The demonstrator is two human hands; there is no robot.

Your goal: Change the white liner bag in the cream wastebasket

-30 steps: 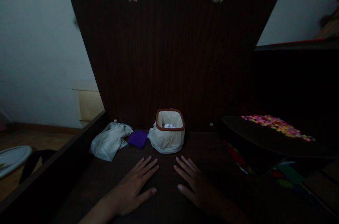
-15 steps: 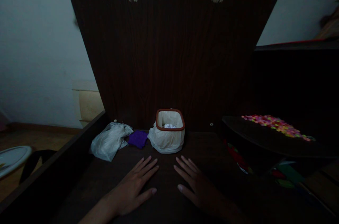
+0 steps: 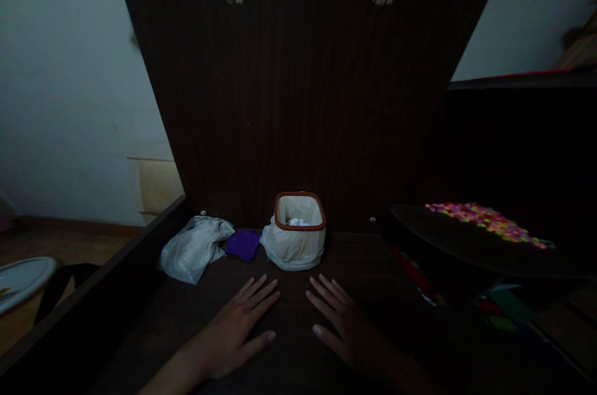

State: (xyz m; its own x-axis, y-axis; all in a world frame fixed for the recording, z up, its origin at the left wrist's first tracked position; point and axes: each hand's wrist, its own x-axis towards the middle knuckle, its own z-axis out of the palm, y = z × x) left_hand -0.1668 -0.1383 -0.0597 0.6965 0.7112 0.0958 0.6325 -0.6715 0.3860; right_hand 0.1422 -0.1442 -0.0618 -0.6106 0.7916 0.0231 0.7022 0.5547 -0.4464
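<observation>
My left hand [image 3: 242, 323] lies flat on the dark wooden surface [image 3: 291, 308], palm down with its fingers spread. Opposite it, my right hand [image 3: 342, 323] rests the same way, thumb pointing inward. Neither hand holds anything. Just beyond the fingertips stands a small bin with a brown rim [image 3: 278, 225] and a white plastic liner [image 3: 296, 252] folded over its outside; some crumpled white stuff [image 3: 298, 222] shows inside. Left of the bin lies a folded purple cloth [image 3: 243, 244]. Beside that is a crumpled, translucent white plastic bag [image 3: 193, 249].
A tall dark wooden panel [image 3: 298, 90] rises behind the bin. A raised edge board [image 3: 107, 277] borders the left side. On the right, a dark shelf [image 3: 433, 239] carries a heap of small multicoloured pieces [image 3: 489, 222]. A white round-edged object [image 3: 28, 277] sits low at far left.
</observation>
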